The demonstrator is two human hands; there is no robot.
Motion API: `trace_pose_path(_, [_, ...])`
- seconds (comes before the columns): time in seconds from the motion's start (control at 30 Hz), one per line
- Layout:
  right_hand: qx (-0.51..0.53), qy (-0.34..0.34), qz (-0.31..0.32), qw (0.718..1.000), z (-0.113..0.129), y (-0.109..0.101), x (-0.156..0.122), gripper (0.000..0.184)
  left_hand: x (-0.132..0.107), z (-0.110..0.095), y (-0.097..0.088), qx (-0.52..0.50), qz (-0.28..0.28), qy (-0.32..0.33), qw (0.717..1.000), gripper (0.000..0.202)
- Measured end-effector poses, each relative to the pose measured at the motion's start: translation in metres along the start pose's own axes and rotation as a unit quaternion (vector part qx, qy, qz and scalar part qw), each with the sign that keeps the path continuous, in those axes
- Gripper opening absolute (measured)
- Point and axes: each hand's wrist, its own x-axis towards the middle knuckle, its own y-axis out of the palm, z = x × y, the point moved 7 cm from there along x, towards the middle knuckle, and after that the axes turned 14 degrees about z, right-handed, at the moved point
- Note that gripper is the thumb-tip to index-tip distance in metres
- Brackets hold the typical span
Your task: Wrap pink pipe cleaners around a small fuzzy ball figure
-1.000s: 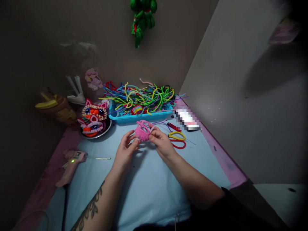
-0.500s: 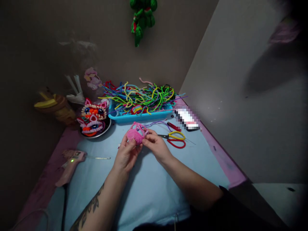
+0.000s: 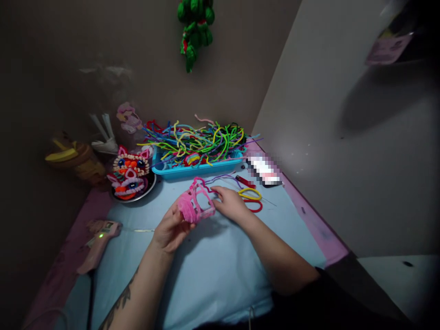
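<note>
My left hand (image 3: pixel 170 229) grips a pink pipe-cleaner piece (image 3: pixel 188 207), with its thumb on the fuzzy, densely wound left side. An open frame of pink loops makes up the right side, and a darker pink strand curls along the top. My right hand (image 3: pixel 231 204) has its fingers curled at the upper right edge of the piece, by the end of the dark strand; its exact fingertip contact is partly hidden. Just behind that hand lie scissors (image 3: pixel 250 194) with one yellow and one red handle, their blades covered by the hand.
A blue tray (image 3: pixel 197 172) heaped with colourful pipe cleaners stands at the back. Left of it, a bowl (image 3: pixel 142 196) holds lion-like pipe-cleaner heads. A pink glue gun (image 3: pixel 99 247) lies left, its light lit. A phone (image 3: pixel 264 170) and a red lighter-like object (image 3: pixel 245 181) lie right.
The pink piece has turned and tilted, so its open loops now show. My right hand has shifted right, from its front to its right edge. The view has shifted slightly.
</note>
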Motion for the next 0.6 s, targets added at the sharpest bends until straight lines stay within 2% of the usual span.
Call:
trace_pose_path(0.1, [-0.081,0.024,-0.021,0.996,-0.004,-0.002,0.001,0.014,-0.003,0.001,0.006,0.019,0.019,-0.013,1.0,0.069])
trace_pose_path(0.13, [-0.08,0.032,-0.027,0.996,-0.007,-0.003,0.002,0.013,-0.004,0.001,0.008,0.027,0.022,-0.017,0.999,0.067])
trace_pose_path(0.2, [-0.024,0.033,-0.057,0.998,-0.013,-0.011,0.004,0.017,-0.004,0.0,0.008,0.042,0.023,-0.024,0.999,0.065])
trace_pose_path(0.23, [0.037,0.024,-0.081,0.996,-0.017,-0.016,0.004,0.018,-0.004,0.0,0.008,0.049,0.022,-0.028,0.998,0.064])
trace_pose_path(0.3, [0.201,-0.008,-0.133,0.971,-0.025,-0.028,0.003,0.017,-0.002,0.001,0.004,0.053,0.01,-0.04,0.998,0.063])
trace_pose_path(0.4, [0.4,-0.077,-0.176,0.896,-0.03,-0.041,-0.003,0.033,0.001,0.003,-0.006,0.036,-0.027,-0.06,0.997,0.058])
trace_pose_path(0.43, [0.429,-0.103,-0.182,0.879,-0.027,-0.044,-0.006,0.035,0.002,0.004,-0.01,0.027,-0.041,-0.061,0.997,0.054])
trace_pose_path(0.5, [0.439,-0.161,-0.183,0.865,-0.016,-0.051,-0.015,0.031,0.003,0.004,-0.017,0.013,-0.062,-0.054,0.996,0.044])
trace_pose_path(0.6, [0.391,-0.226,-0.154,0.879,0.009,-0.055,-0.029,0.028,0.005,0.005,-0.022,0.004,-0.072,-0.047,0.996,0.034])
